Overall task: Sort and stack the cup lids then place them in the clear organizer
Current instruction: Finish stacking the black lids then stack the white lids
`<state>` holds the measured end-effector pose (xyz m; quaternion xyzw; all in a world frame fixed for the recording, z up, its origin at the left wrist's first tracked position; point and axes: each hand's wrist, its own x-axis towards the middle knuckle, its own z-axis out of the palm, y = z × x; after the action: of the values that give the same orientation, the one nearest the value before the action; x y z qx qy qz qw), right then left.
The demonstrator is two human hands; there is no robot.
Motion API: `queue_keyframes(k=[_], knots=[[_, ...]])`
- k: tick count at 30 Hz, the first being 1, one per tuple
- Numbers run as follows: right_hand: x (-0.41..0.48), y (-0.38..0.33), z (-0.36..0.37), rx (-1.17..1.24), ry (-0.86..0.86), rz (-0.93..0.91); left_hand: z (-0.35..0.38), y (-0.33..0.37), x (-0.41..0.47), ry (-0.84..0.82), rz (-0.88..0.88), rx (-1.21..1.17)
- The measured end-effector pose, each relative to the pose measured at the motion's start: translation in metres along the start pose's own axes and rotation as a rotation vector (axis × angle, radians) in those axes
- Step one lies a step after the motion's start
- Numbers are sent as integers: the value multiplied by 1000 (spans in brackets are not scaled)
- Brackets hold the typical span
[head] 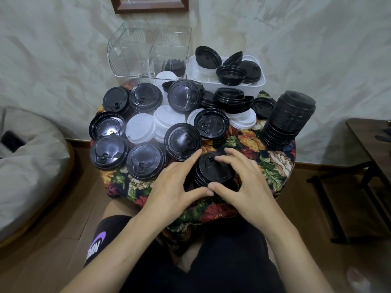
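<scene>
A short stack of black lids (213, 173) stands at the near edge of the flowered table (275, 166). My left hand (175, 187) and my right hand (245, 182) both curl round it, thumbs meeting at its near side. Several loose black lids (183, 141) and white lids (140, 127) cover the table's left and middle. A tall leaning stack of black lids (288, 119) stands at the right. The clear organizer (135, 56) sits at the back, with a black stack (172, 65) in its right compartment.
A white bin (257, 85) with black and white lids sits right of the organizer. A grey beanbag (31, 166) with a dark phone (12, 140) lies at the left, a dark wooden table (370, 140) at the right. My knees are under the table's near edge.
</scene>
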<state>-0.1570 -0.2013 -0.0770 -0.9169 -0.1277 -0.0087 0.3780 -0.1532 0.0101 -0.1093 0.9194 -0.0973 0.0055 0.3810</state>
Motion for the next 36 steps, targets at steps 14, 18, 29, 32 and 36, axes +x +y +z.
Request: queue_keyframes(k=[14, 18, 29, 32, 36], knots=[[5, 17, -5, 181, -88, 43, -1, -3, -2, -26, 50, 48], [6, 15, -5, 169, -103, 42, 1, -2, -3, 3, 40, 57], [8, 17, 3, 176, -135, 86, -2, -6, -8, 15, 52, 98], [9, 17, 7, 187, -115, 87, -3, -7, -6, -19, 19, 76], [11, 20, 9, 204, -113, 94, -3, -11, -10, -46, 18, 56]])
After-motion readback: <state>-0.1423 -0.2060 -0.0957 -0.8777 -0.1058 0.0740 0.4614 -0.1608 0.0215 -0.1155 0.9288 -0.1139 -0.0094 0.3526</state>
